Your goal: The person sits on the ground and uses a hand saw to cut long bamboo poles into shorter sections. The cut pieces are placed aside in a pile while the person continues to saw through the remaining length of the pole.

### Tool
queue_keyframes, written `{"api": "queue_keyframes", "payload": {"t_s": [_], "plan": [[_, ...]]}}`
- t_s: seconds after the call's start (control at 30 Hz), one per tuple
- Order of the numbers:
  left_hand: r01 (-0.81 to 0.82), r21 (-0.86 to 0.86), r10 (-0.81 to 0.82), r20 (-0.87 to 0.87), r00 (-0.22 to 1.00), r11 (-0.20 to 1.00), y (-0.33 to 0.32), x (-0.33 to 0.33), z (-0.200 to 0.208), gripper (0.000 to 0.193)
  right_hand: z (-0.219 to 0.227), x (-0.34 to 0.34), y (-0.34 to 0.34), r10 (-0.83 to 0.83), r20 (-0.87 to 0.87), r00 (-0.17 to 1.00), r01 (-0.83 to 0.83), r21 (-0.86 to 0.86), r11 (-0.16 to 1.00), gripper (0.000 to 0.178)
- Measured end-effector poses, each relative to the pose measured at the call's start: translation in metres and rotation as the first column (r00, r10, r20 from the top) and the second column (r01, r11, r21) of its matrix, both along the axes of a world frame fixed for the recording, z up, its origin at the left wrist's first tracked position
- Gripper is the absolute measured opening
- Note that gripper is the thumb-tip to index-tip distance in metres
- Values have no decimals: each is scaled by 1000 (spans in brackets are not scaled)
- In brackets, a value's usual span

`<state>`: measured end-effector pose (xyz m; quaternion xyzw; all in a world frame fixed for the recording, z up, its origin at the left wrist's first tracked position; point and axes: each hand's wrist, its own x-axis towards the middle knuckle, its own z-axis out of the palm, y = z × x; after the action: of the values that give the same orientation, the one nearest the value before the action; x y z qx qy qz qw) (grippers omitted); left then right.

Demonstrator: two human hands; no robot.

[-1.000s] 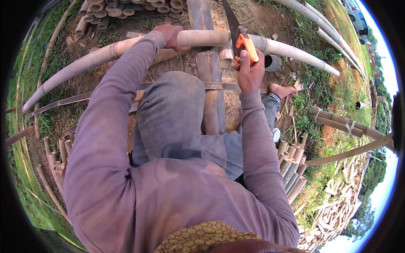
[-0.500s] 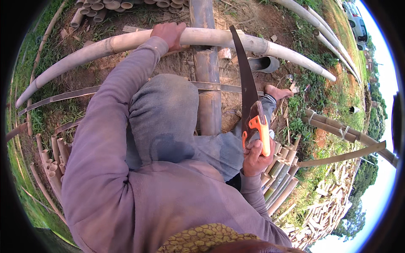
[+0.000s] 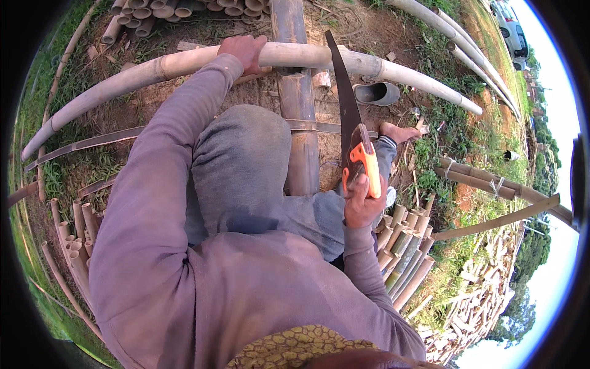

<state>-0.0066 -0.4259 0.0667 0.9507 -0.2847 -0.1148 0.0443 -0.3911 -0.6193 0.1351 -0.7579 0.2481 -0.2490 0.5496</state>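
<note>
A long pale bamboo pole (image 3: 196,60) lies crosswise in front of me, over a thick dark bamboo beam (image 3: 297,101) that runs away from me. Fingers wrapped over the pole, my left hand (image 3: 244,50) grips it just left of the beam. My right hand (image 3: 364,200) is closed round the orange handle of a hand saw (image 3: 351,104). The saw's dark blade points away from me, its far part against the pole just right of the beam. Whether the teeth have cut into the pole cannot be made out.
Cut bamboo pieces stand bundled at my right (image 3: 405,252) and left (image 3: 78,246); more lie stacked (image 3: 178,7) at the far side. A clog (image 3: 377,93) lies beyond my bare foot (image 3: 399,133). Long poles (image 3: 455,37) and scrap bamboo (image 3: 476,301) lie to the right.
My right hand has pushed the saw forward and slightly left, its blade sliding along the pole's side. My left hand keeps its grip on the bamboo pole.
</note>
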Motion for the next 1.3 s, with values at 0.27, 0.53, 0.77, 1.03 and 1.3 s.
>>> {"api": "queue_keyframes", "payload": {"t_s": [0.27, 0.53, 0.77, 1.03, 1.3], "plan": [[18, -47, -17, 18, 1000, 999, -10, -6, 8, 63, -36, 126, -38, 7, 81, 997, 12, -231, 973, 25], [14, 12, -15, 14, 1000, 1000, -4, 6, 5, 64, -37, 35, -23, -21, 54, 998, 26, -83, 996, 27], [26, -42, -23, 78, 997, 999, 0, -2, -3, 62, -36, 28, -12, 10, 126, 992, 8, -142, 990, 26], [22, -3, -22, 10, 1000, 1000, -10, -1, 6, 61, -44, 136, -37, -6, 141, 990, 11, -32, 999, 21], [11, -11, -11, 30, 1000, 1000, 0, 0, -6, 62, -27, -25, 6, 12, 148, 989, 8, -131, 991, 24]]}}
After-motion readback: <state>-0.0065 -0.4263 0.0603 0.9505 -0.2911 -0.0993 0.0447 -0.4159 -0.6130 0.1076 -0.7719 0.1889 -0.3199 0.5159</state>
